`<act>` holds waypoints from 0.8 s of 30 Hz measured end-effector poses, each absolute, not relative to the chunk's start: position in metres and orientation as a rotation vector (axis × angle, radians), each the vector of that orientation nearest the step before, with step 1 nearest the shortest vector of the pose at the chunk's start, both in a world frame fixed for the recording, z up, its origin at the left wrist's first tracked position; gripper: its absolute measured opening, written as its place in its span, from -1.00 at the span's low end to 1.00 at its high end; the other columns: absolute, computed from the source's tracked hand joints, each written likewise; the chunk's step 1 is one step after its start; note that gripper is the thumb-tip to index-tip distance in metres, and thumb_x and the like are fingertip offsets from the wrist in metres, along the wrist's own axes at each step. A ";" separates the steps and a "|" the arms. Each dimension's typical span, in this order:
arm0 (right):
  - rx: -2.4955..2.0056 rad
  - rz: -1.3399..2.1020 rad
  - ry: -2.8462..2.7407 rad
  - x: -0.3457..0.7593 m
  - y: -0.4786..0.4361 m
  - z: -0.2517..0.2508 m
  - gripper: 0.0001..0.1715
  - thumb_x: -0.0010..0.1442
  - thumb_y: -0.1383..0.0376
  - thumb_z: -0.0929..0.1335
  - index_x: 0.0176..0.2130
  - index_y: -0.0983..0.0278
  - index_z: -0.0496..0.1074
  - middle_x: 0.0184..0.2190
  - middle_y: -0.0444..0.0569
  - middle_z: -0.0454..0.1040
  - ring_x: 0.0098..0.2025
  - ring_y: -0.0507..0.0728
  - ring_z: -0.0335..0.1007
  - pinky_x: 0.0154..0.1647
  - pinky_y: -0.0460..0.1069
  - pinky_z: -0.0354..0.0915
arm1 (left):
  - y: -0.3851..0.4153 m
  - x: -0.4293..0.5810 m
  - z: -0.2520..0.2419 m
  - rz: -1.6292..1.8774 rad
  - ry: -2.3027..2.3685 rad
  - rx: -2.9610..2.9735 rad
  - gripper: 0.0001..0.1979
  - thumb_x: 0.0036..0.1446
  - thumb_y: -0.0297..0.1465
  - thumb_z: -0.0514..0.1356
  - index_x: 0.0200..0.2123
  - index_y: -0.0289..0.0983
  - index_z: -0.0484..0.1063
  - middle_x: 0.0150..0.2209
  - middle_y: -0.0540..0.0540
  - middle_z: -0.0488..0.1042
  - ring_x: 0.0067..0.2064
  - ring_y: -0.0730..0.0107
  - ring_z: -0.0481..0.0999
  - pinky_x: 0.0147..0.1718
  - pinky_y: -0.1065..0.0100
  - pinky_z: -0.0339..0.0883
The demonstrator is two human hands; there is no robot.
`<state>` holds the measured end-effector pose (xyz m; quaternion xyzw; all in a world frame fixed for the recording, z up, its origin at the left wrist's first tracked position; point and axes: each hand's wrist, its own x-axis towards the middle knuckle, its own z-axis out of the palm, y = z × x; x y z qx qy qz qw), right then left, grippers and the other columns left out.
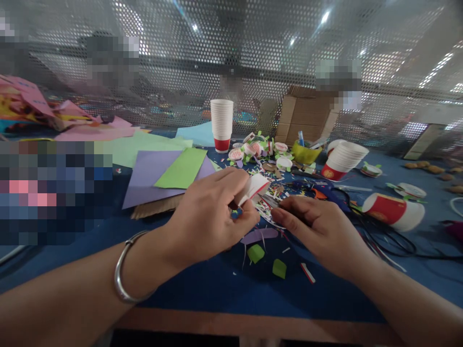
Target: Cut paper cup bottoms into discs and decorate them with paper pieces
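Observation:
My left hand (211, 207) is closed around a cut piece of paper cup (256, 186), white with a red edge, tilted towards the right. Close by, my right hand (316, 226) is closed on what look like scissors; only grey blades (269, 201) show near the cup piece, and the handles are hidden by the fingers. Below the hands lie a purple paper strip (259, 235), two small green paper pieces (256, 253) and a red-and-white offcut (307, 273). Thin paper scraps (273, 185) are scattered just behind.
Purple paper (144, 176) and a green sheet (183, 168) lie left. A cup stack (222, 120) stands at the back, beside several small decorated cup pieces (284, 163). On the right are a blue glue gun (327, 191), black cable (394, 248) and a tipped red cup (388, 211).

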<state>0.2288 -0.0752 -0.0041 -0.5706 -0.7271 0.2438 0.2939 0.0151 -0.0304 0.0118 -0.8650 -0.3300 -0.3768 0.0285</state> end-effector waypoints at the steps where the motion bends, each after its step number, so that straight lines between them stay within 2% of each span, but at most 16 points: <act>1: -1.524 0.655 -1.933 0.229 -0.075 -0.004 -0.50 0.36 -0.06 0.27 -0.42 0.23 0.39 -0.56 -0.16 0.32 -0.49 0.03 0.18 -0.51 -0.02 0.07 | -0.031 0.015 0.011 -1.157 -0.968 -2.649 -0.76 0.08 -0.55 0.16 -0.47 -0.22 0.12 -0.50 0.10 0.16 -0.47 0.50 0.14 -0.45 0.37 0.06; 5: -1.530 0.659 -1.949 0.229 -0.076 -0.003 -0.50 0.36 -0.05 0.27 -0.42 0.23 0.40 -0.55 -0.15 0.35 -0.48 0.04 0.21 -0.48 -0.02 0.11 | -0.033 0.015 0.011 -1.156 -0.902 -2.622 -0.74 0.05 -0.60 0.16 -0.45 -0.21 0.10 -0.49 0.10 0.15 -0.47 0.51 0.13 -0.46 0.38 0.05; 9: -1.514 0.682 -1.973 0.231 -0.078 -0.001 -0.50 0.36 -0.06 0.26 -0.40 0.23 0.42 -0.55 -0.15 0.34 -0.48 0.04 0.20 -0.48 -0.02 0.11 | -0.034 0.014 0.013 -1.194 -1.020 -2.684 -0.78 0.05 -0.54 0.16 -0.49 -0.23 0.13 -0.52 0.11 0.17 -0.50 0.53 0.13 -0.47 0.39 0.06; 16: -1.441 0.731 -1.979 0.235 -0.078 0.000 -0.47 0.37 -0.03 0.27 -0.49 0.23 0.36 -0.57 -0.17 0.27 -0.50 0.02 0.14 -0.49 -0.04 0.09 | -0.032 0.010 0.019 -1.303 -1.495 -3.049 -0.89 0.06 -0.36 0.18 -0.47 -0.24 0.34 -0.50 0.05 0.39 -0.44 0.46 0.33 -0.47 0.41 0.15; 20: -1.390 0.801 -1.992 0.236 -0.079 0.001 -0.46 0.39 -0.01 0.27 -0.51 0.24 0.31 -0.59 -0.21 0.18 -0.52 -0.01 0.07 -0.51 -0.06 0.05 | -0.018 0.008 0.019 -1.477 -1.665 -3.332 -0.90 0.01 -0.39 0.20 -0.36 -0.25 0.47 -0.47 0.03 0.44 -0.48 0.50 0.29 -0.52 0.43 0.10; 24: -1.356 0.854 -2.008 0.236 -0.082 0.003 -0.44 0.41 -0.01 0.26 -0.51 0.25 0.29 -0.58 -0.21 0.13 -0.51 -0.02 0.03 -0.51 -0.06 0.02 | -0.005 0.010 0.016 -1.620 -2.170 -3.655 -0.83 -0.05 -0.40 0.22 -0.33 -0.30 0.51 -0.48 -0.03 0.48 -0.53 0.57 0.26 -0.59 0.50 0.00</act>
